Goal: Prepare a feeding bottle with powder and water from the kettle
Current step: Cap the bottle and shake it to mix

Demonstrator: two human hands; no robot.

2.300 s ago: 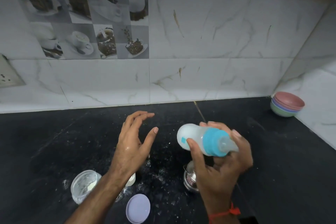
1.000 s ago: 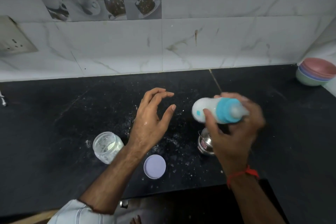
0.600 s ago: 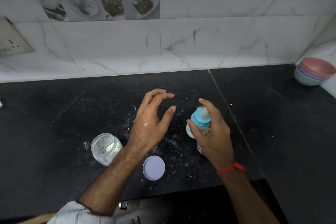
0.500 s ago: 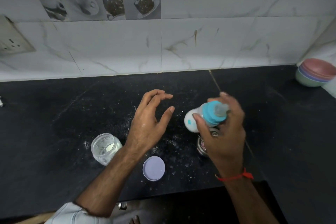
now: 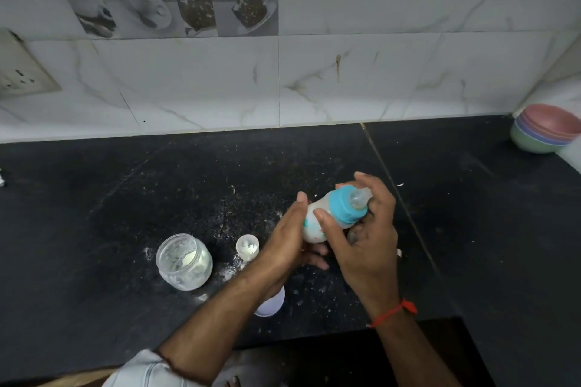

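Milky white feeding bottle with turquoise collar and clear teat point(image 5: 333, 214), tilted, centre-right of frame, above black speckled stone bench point(image 5: 125, 198). Right hand point(image 5: 361, 236) grip curled round its collar; left hand point(image 5: 292, 239) grip cupping its base. Open clear powder jar point(image 5: 184, 261) lower left of centre.

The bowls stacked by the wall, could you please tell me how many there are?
4 seem visible, nested in one stack of bowls at the counter's far right corner; more may be hidden inside.

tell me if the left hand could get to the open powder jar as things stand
Probably yes, once it lets go: the left hand cradles the feeding bottle with the right hand; the powder jar stands close beside it, nothing between.
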